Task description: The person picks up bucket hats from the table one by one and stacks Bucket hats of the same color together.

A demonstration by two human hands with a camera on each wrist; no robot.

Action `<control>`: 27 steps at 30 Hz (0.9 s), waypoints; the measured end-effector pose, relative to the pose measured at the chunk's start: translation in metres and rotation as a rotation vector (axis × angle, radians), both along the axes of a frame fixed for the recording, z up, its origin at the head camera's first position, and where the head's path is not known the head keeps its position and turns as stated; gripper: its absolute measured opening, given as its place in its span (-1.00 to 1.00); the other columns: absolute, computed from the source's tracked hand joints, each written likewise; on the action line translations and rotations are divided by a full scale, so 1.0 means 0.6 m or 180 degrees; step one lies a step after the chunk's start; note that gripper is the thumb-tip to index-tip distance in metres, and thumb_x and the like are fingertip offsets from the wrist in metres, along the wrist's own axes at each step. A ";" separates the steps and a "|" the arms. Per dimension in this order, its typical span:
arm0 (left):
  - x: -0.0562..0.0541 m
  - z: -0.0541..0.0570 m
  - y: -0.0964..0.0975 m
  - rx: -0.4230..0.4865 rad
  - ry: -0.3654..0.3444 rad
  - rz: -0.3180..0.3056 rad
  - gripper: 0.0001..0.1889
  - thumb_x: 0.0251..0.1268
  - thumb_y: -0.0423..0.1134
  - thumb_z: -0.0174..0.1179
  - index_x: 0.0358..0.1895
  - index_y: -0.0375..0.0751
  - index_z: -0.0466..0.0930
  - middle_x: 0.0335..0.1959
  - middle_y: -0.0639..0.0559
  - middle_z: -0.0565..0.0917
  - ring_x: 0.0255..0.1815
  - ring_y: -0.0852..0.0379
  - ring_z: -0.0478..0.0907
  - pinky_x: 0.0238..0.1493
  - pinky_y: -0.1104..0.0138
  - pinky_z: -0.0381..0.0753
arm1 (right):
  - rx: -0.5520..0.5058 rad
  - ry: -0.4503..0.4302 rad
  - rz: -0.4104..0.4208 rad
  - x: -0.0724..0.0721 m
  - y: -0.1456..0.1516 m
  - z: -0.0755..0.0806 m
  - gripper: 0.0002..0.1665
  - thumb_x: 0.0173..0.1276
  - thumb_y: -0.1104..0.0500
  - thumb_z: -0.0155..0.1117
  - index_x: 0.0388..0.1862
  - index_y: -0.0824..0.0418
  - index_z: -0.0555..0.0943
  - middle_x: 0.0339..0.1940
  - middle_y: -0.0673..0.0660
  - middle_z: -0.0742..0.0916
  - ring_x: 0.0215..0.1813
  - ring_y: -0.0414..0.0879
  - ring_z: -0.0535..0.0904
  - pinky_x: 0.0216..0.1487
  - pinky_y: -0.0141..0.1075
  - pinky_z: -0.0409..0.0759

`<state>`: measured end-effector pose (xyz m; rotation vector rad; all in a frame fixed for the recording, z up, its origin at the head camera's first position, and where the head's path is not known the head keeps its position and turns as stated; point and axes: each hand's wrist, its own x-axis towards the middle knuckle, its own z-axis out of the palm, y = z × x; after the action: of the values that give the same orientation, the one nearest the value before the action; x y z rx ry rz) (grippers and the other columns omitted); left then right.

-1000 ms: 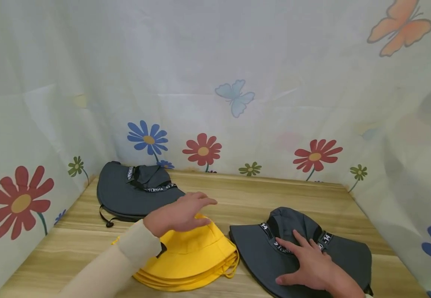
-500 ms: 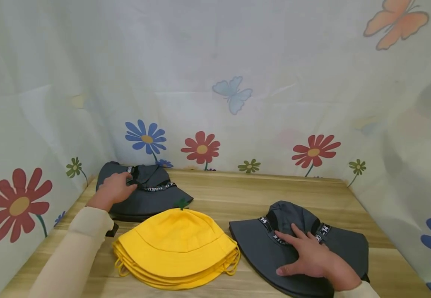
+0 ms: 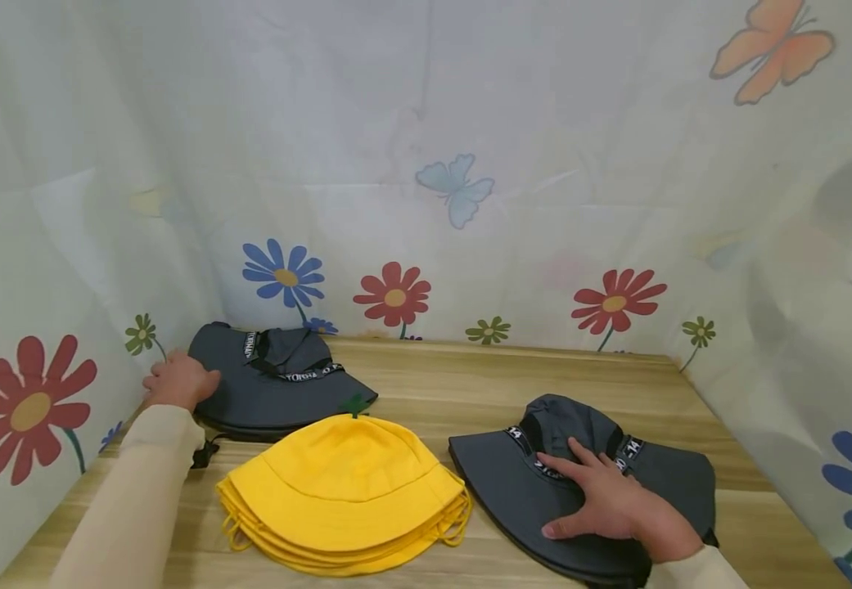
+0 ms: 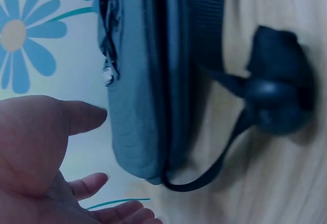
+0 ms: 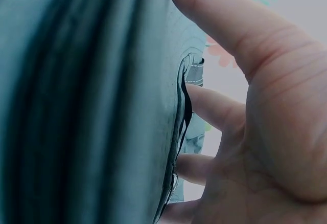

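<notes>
A stack of dark grey bucket hats [image 3: 271, 401] with a lettered band lies at the back left. My left hand [image 3: 178, 381] is at the left edge of its brim. In the left wrist view the thumb [image 4: 88, 117] points at the brim and the fingers are parted, with nothing between them. My right hand [image 3: 602, 499] lies with fingers spread on another stack of dark grey bucket hats [image 3: 499, 474] at the right. In the right wrist view its fingertips touch the crown and band, and the brims [image 5: 87, 106] show layered.
Several stacked yellow bucket hats [image 3: 352, 491] with side cords stand in the front middle. A black cord with a toggle [image 4: 278, 106] hangs from the left grey stack onto the wooden table [image 3: 426, 368]. Flowered cloth [image 3: 367, 123] walls the back and sides.
My left hand has moved left and back, from above the yellow hats, across the left grey stack, to that stack's left edge. The right hand stays spread on the right stack.
</notes>
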<state>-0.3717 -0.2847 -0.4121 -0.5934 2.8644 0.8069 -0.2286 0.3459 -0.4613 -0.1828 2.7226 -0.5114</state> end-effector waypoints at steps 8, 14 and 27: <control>0.007 -0.018 -0.002 0.0138 0.0131 0.0268 0.04 0.46 0.10 0.13 0.48 -0.63 -0.34 0.37 -0.87 -0.03 0.41 -0.75 0.01 0.39 -0.43 0.13 | 0.0011 0.0070 0.0047 -0.015 0.008 -0.023 0.23 -0.23 -0.68 0.44 0.52 -0.59 0.25 0.72 0.26 0.06 0.54 0.72 -0.07 0.14 0.75 0.06; 0.006 -0.021 -0.001 0.0180 0.0265 0.0337 0.12 0.32 0.04 0.34 0.49 -0.61 -0.29 0.36 -0.85 0.03 0.39 -0.75 0.07 0.39 -0.43 0.16 | 0.0014 0.0054 0.0009 -0.005 -0.007 -0.002 0.21 -0.16 -0.62 0.48 0.54 -0.51 0.28 0.70 0.30 0.10 0.55 0.71 -0.04 0.17 0.74 0.06; -0.015 -0.033 -0.002 0.0179 0.0057 0.0449 0.19 0.27 -0.03 0.40 0.52 -0.67 -0.32 0.39 -0.83 0.05 0.44 -0.68 0.09 0.47 -0.35 0.17 | -0.0009 0.0016 0.0017 -0.009 0.011 -0.016 0.22 -0.20 -0.67 0.44 0.53 -0.58 0.25 0.72 0.28 0.06 0.56 0.71 -0.09 0.16 0.74 0.05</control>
<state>-0.3807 -0.2860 -0.4317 -0.7920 2.8304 0.9140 -0.2343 0.3527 -0.4708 -0.1924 2.7257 -0.5141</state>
